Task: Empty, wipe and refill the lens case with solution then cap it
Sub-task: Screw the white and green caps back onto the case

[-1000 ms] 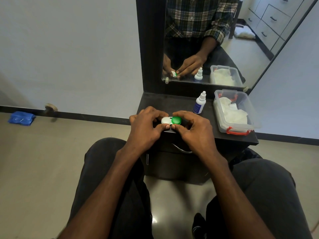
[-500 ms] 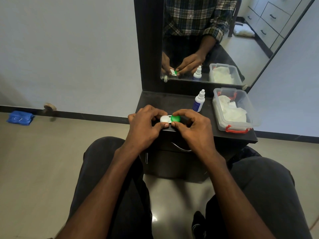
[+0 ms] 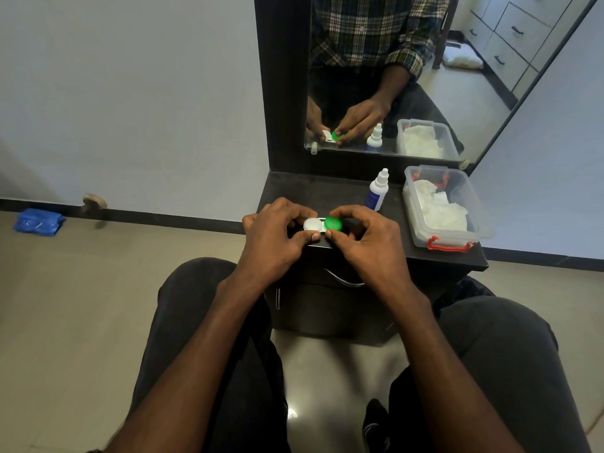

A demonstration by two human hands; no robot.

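The lens case (image 3: 323, 224) has a white cap on its left well and a green cap on its right well. It sits near the front edge of the dark dresser top (image 3: 327, 191). My left hand (image 3: 274, 237) grips the white-capped side with thumb and fingers. My right hand (image 3: 362, 237) pinches the green cap between thumb and curled fingers. Both caps are on the case. A small white solution bottle (image 3: 377, 191) with a blue label stands upright just behind my right hand.
A clear plastic box (image 3: 474, 207) with red latches holds white tissues at the right of the dresser top. A mirror (image 3: 408, 76) rises behind and reflects the hands. A blue cloth (image 3: 37, 222) lies on the floor at far left.
The hands and case stay in the same place. My right-hand fingers have shifted slightly around the green cap.
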